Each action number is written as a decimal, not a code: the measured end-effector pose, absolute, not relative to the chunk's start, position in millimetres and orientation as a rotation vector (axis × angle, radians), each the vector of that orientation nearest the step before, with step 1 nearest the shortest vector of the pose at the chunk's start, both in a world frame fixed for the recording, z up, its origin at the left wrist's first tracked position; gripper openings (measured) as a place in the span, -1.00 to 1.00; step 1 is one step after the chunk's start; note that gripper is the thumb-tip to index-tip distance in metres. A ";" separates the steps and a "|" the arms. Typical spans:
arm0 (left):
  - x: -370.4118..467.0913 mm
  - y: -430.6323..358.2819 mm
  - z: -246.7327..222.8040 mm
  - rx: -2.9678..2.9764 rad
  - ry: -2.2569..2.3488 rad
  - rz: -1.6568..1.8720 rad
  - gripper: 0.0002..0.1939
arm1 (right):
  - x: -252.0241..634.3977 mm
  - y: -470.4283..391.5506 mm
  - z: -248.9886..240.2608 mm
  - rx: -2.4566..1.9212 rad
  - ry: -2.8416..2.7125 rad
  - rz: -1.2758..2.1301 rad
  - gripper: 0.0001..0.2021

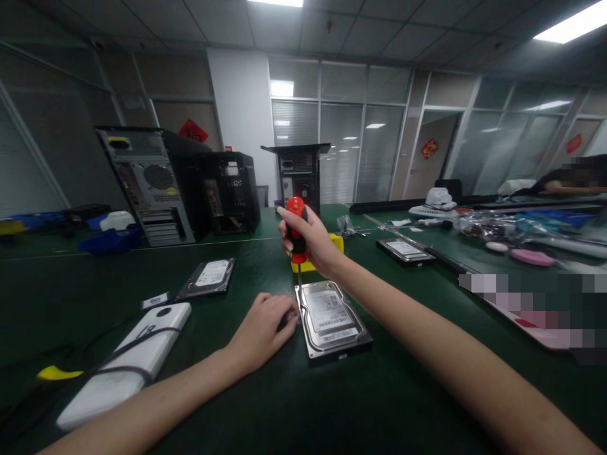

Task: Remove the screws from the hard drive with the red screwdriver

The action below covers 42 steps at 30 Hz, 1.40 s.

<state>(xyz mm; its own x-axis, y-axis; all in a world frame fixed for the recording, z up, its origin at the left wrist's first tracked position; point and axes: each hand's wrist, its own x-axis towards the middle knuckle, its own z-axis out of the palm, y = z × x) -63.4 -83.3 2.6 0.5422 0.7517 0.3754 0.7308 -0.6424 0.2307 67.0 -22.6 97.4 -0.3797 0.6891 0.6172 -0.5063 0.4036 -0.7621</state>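
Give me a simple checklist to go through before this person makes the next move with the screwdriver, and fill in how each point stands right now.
1. Screwdriver gripped in the right hand: ok.
2. Tip seated in a screw: cannot tell; it is too small to see at the drive's left edge.
3. Near hard drive lying flat, label up, on the green table: ok.
4. Left hand steadying the drive: cannot tell; its fingers are at the left edge, but firm contact isn't clear.
5. Space just behind the drive free: not ok; a yellow object is there.
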 end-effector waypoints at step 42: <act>-63.7 -82.6 2.0 2.708 1.308 0.678 -0.90 | 74.7 -20.3 101.0 -0.166 -1.624 1.211 -0.67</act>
<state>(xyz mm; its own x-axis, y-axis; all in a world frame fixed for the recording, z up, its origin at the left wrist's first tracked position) -63.7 -82.6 2.0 0.5438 0.7576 0.3610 0.7316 -0.6387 0.2382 74.7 -20.3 101.0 -0.4356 0.6280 0.6449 -0.4389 0.4774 -0.7612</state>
